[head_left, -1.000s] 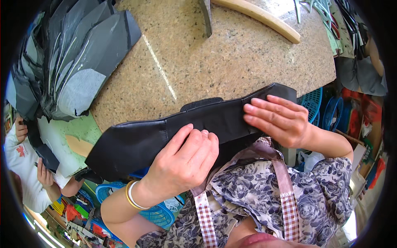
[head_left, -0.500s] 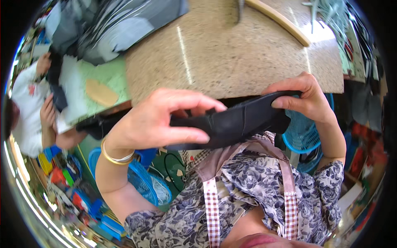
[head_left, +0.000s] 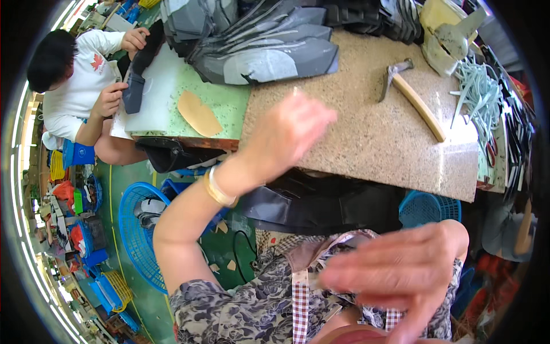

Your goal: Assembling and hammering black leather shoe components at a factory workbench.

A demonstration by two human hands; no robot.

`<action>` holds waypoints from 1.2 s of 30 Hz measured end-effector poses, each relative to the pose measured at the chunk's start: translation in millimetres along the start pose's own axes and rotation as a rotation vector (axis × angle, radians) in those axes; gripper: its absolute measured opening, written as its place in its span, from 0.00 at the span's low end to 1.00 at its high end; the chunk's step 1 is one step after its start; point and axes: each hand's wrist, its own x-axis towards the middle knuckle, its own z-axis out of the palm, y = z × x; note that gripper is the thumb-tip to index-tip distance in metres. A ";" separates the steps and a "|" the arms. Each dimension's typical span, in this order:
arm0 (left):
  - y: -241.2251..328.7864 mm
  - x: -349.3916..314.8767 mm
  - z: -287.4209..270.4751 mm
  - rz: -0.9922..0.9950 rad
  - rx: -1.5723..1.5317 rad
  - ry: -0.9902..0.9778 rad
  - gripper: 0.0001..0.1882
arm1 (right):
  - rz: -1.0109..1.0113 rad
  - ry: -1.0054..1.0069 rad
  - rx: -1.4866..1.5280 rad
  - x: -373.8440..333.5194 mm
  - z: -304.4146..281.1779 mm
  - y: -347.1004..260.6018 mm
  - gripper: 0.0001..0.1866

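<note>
My left hand (head_left: 289,132) is raised over the near edge of the stone-topped work surface (head_left: 355,126), with a gold bangle at its wrist. Motion smears its fingers, so its grip is unclear. My right hand (head_left: 395,269) hangs in front of my chest, blurred, fingers stretched out and nothing seen in it. Across my lap lies a black leather-like piece (head_left: 372,206) with seams, below the slab's edge and touched by neither hand. A hammer (head_left: 421,106) with a wooden handle rests on the slab at the right.
Stacked grey and black cut pieces (head_left: 275,51) cover the back. A whitish tub (head_left: 441,40) and pale strips (head_left: 481,94) stand at the far right. To the left, a co-worker (head_left: 86,74) handles a dark piece beside a tan cutout (head_left: 199,113). Blue baskets (head_left: 137,229) flank my lap.
Both hands have let go of the black piece, which now lies on my lap. My left hand rose toward the slab; the right came down before my chest. The view shows more of the table.
</note>
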 end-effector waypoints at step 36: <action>-50.1 -144.7 -231.5 -0.945 1.485 0.854 0.06 | 0.280 -0.362 -0.627 -4.2 2.7 298.4 0.29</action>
